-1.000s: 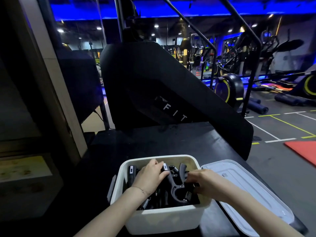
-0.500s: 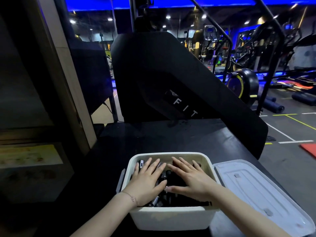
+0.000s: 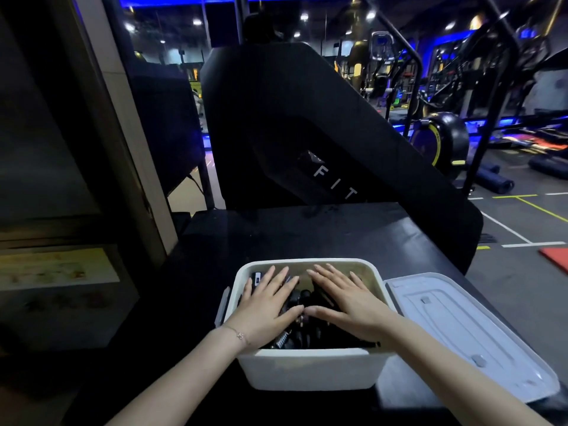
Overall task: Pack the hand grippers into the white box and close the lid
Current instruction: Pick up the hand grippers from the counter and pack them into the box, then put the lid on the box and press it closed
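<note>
I've gone from sorting with curled fingers to pressing flat: my left hand [image 3: 266,305] and right hand [image 3: 350,298] both lie spread on the hand grippers [image 3: 302,329] inside the white box [image 3: 307,368] at the table's [image 3: 307,232] near edge. Packing looks finished; the lid [image 3: 470,330] lies alongside, right, not yet fitted.

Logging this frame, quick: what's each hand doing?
Left hand: open, flat on the hand grippers in the white box.
Right hand: open, flat on them too.
</note>
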